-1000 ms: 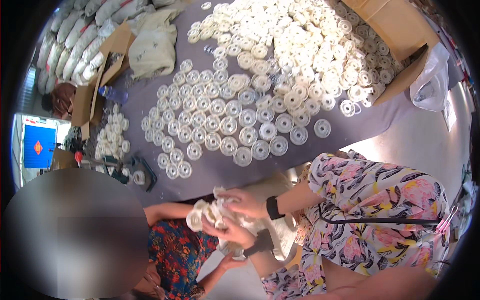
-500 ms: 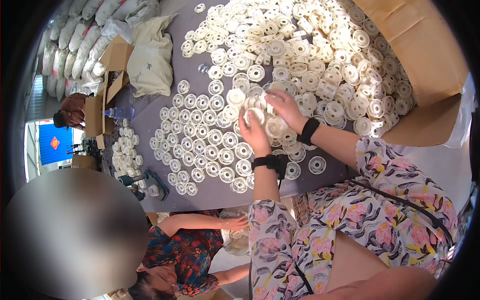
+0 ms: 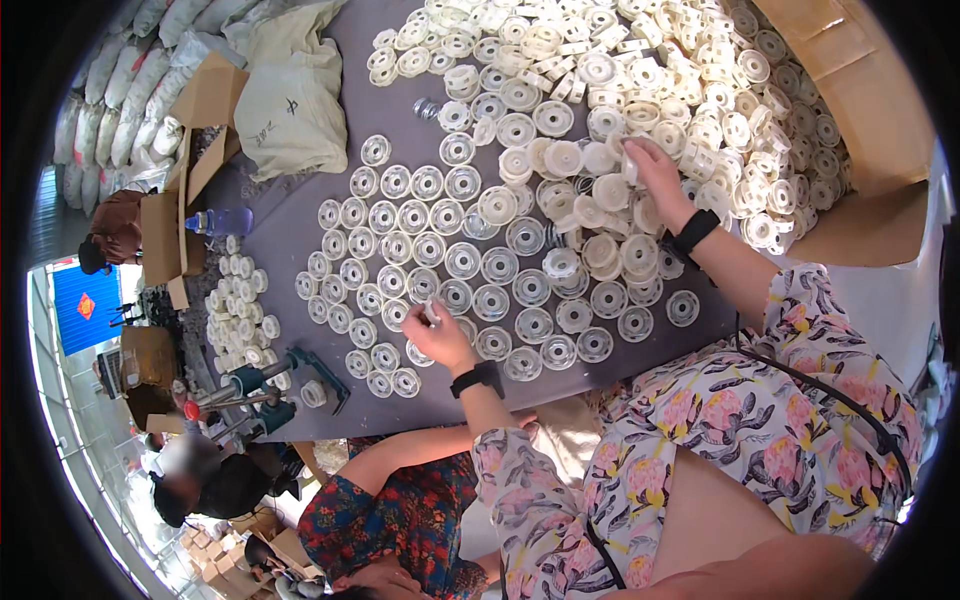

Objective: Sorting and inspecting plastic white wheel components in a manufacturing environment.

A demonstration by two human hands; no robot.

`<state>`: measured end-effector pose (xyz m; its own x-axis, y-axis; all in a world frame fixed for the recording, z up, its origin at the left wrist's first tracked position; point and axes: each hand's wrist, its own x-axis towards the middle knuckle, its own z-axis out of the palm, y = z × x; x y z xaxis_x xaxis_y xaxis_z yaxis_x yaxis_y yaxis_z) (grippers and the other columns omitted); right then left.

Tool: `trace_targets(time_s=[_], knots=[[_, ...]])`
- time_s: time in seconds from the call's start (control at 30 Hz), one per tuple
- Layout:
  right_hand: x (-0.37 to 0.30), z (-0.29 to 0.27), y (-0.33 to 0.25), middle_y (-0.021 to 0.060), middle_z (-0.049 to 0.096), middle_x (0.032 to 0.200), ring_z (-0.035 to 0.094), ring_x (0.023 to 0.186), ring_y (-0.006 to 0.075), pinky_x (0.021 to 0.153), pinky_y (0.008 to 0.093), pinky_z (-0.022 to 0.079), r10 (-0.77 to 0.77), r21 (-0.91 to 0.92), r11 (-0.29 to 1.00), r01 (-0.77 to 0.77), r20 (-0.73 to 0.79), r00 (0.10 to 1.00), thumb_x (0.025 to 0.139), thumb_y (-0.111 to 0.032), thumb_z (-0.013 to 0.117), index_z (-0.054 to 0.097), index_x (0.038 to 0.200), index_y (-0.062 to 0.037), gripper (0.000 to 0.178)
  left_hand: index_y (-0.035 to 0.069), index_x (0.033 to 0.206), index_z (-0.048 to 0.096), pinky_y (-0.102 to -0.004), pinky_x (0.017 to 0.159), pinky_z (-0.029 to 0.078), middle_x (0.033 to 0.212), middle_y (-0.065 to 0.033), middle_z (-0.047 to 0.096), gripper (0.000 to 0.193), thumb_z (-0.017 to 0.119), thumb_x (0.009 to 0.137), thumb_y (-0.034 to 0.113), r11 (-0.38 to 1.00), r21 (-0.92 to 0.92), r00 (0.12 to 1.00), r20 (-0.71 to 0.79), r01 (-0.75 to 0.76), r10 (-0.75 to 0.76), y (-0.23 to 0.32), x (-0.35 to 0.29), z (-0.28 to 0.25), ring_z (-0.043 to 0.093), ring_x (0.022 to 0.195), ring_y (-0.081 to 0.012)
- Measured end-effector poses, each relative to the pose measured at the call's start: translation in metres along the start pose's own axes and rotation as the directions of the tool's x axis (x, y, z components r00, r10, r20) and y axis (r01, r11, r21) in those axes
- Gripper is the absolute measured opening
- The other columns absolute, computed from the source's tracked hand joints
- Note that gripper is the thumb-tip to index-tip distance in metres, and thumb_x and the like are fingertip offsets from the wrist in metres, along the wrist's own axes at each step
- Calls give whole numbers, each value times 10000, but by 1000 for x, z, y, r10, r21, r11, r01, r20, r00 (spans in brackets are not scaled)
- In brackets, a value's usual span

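My left hand is over the near edge of the laid-out rows of white round plastic wheels. Its fingers pinch a small white piece, mostly hidden by them. At the side of the big pile, my right hand has its fingers closed around a white plastic disc seen partly from the edge. Between the hands, plain white discs lie stacked on top of some wheels. Black bands circle both wrists.
A large heap of white wheels spills from a cardboard box at right. At left stand a green metal hand tool, a bottle, a cloth sack and a smaller wheel pile. A co-worker's arm is nearby at the lower edge.
My hands, close together before over the discs, have parted: the left moved left and nearer, the right moved right to the heap. The whole view has shifted a little.
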<state>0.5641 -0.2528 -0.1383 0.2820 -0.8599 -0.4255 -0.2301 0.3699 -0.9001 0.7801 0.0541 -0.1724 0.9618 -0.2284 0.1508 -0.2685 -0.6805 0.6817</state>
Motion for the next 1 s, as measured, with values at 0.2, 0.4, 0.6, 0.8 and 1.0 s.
trace_targets(time_s=[0.2, 0.4, 0.6, 0.8, 1.0], knots=[[-21, 30, -16, 35, 578, 1061, 511, 1002, 112, 875, 251, 388, -330, -78, 940, 331, 21, 944, 884, -287, 538, 560, 1111, -35, 340, 29, 1035, 548, -407, 852, 389, 1074, -146, 540, 460, 741, 655, 205, 857, 169, 833, 383, -487, 399, -2, 6, 1, 486, 1019, -334], [-42, 114, -13, 22, 582, 1046, 547, 922, 130, 748, 299, 457, 120, 108, 977, -184, 435, 892, 868, -400, 521, 579, 1062, -94, 366, 31, 1181, 507, -434, 911, 381, 1202, -193, 496, 601, 734, 650, 197, 909, -42, 807, 445, -415, 389, -28, 0, -11, 461, 1109, -368], [-43, 184, 24, 64, 638, 925, 617, 757, 174, 562, 337, 503, 583, 81, 606, -791, 631, 512, 861, -331, 507, 594, 984, -99, 276, 68, 1169, 525, -420, 869, 391, 1164, -174, 519, 571, 726, 643, 164, 844, -78, 697, 525, -531, 487, -16, 6, -16, 500, 1054, -342], [-47, 202, 26, 61, 569, 940, 580, 809, 173, 635, 366, 524, 492, -185, 840, -509, 655, 573, 803, -227, 513, 538, 1103, -63, 343, 70, 1127, 541, -425, 839, 378, 1086, -133, 543, 553, 744, 625, 184, 924, -121, 797, 473, -363, 375, -23, 3, -19, 519, 964, -308], [-48, 210, 37, 45, 551, 946, 549, 848, 139, 666, 304, 500, 453, -282, 891, -355, 596, 663, 821, -248, 526, 520, 1134, -58, 366, 27, 1131, 522, -410, 847, 378, 1091, -156, 533, 569, 751, 632, 176, 936, 66, 821, 504, -346, 268, -24, 13, -9, 505, 984, -316]])
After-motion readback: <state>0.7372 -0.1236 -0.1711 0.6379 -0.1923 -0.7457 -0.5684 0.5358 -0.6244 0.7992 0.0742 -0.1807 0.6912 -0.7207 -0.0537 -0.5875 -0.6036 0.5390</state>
